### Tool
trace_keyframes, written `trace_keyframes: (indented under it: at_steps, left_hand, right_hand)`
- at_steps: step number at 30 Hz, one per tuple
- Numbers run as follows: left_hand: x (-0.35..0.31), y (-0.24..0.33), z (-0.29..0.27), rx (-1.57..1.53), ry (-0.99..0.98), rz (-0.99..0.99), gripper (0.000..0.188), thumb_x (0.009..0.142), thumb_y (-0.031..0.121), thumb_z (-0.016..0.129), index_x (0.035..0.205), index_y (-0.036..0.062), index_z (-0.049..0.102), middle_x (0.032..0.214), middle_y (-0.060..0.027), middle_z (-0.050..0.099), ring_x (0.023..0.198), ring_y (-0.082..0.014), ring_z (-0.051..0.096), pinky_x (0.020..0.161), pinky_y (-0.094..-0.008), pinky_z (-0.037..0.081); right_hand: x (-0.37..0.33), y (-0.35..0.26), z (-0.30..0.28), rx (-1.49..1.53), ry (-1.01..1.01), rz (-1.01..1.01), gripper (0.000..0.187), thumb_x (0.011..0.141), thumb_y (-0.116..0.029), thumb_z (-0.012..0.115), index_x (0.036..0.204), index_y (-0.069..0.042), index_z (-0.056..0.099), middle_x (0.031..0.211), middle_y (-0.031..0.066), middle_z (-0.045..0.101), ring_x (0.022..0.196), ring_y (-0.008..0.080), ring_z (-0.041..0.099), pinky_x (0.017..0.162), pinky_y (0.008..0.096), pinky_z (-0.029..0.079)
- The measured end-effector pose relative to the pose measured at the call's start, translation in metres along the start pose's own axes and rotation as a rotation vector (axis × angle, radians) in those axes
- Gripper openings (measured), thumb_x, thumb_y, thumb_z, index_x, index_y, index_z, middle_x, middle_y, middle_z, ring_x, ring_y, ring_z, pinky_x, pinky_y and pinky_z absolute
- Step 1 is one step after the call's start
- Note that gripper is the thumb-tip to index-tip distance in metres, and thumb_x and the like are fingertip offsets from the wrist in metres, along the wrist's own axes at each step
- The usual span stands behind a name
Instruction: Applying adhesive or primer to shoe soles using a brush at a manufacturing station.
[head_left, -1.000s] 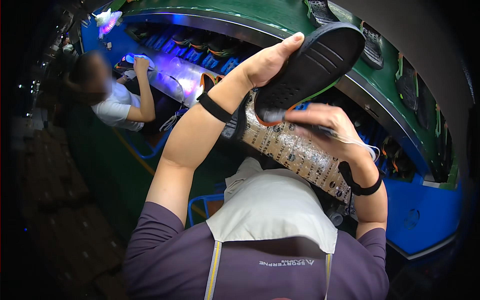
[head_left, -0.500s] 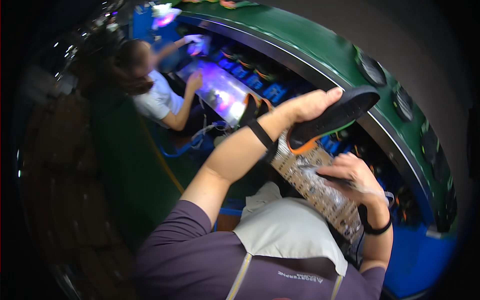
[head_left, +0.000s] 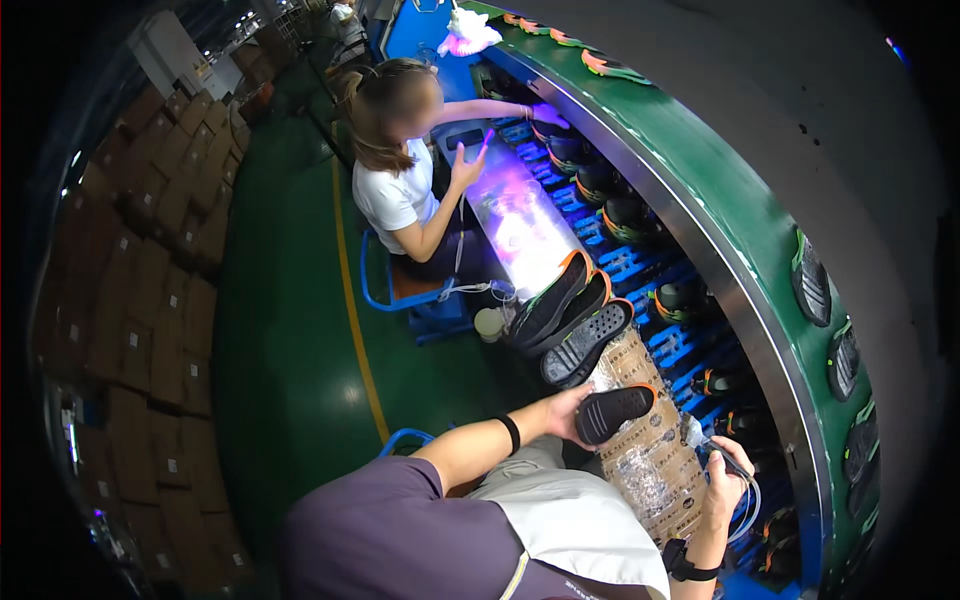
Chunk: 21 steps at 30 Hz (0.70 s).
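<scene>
My left hand point(head_left: 566, 418) is closed on one end of a black shoe sole point(head_left: 612, 412) with an orange edge, holding it over the cardboard-covered bench point(head_left: 668, 455). My right hand point(head_left: 727, 488) grips a dark-handled tool point(head_left: 733, 458) with a pale tip and a clear tube trailing from it; its exact kind is hard to make out. The tip is apart from the sole, to its right. Just beyond my left hand, a sole with small round hollows point(head_left: 588, 342) leans beside other black soles point(head_left: 562, 300) with orange rims.
Right of the bench runs a line of blue holders point(head_left: 620, 262) carrying dark shoes. Beyond it curves a green conveyor point(head_left: 740, 190) with more soles. A co-worker point(head_left: 398, 200) sits ahead under purple light. Stacked cartons point(head_left: 150, 370) stand at the left.
My left hand has brought the sole back from near the conveyor edge, down over the bench. The tool now sits farther right. The co-worker's arm reaches to the shoe line. The view has shifted.
</scene>
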<state>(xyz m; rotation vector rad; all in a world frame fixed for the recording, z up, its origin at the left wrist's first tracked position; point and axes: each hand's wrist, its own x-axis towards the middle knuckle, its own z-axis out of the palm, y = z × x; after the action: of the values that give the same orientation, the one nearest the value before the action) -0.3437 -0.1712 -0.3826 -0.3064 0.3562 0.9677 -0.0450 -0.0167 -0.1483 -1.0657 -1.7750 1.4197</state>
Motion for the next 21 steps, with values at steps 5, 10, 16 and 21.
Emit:
trace_keyframes:
  at_steps: [5,10,16,21]
  left_hand:
    - [0.029,-0.042,0.002,-0.175,-0.008,0.068,0.077,0.104,0.068,0.044,0.147,0.0056,0.060,0.145,-0.0213,0.064,0.129,-0.0443,0.063,0.113,-0.0669,0.043]
    - [0.039,-0.031,0.048,-0.204,-0.060,0.292,0.062,0.103,0.046,0.045,0.140,-0.0019,0.062,0.136,-0.0206,0.070,0.122,-0.0365,0.069,0.114,-0.0532,0.049]
    - [0.022,-0.030,0.142,0.107,-0.247,0.476,0.094,0.100,0.078,0.030,0.158,0.0061,0.044,0.146,-0.0241,0.060,0.132,-0.0451,0.061,0.113,-0.0572,0.050]
    - [0.021,-0.045,0.162,0.140,-0.368,0.421,0.090,0.100,0.073,0.031,0.157,0.0039,0.045,0.143,-0.0266,0.061,0.131,-0.0443,0.062,0.111,-0.0555,0.052]
  right_hand:
    - [-0.002,-0.003,0.017,-0.004,-0.017,0.109,0.024,0.093,-0.020,0.073,0.108,-0.001,0.077,0.087,-0.0011,0.067,0.078,0.0082,0.057,0.074,0.0255,0.045]
    - [0.024,-0.003,0.040,-0.087,-0.011,-0.093,0.013,0.094,-0.005,0.073,0.105,0.001,0.077,0.098,0.0037,0.075,0.091,0.0121,0.066,0.085,0.0289,0.053]
    - [0.048,-0.044,0.067,-0.040,0.102,0.003,0.019,0.091,-0.013,0.074,0.107,-0.004,0.079,0.086,0.0007,0.073,0.077,0.0077,0.062,0.072,0.0264,0.050]
    - [0.066,-0.056,0.072,0.023,0.238,-0.099,0.019,0.095,-0.011,0.072,0.110,0.000,0.077,0.086,-0.0008,0.072,0.077,0.0062,0.060,0.070,0.0247,0.050]
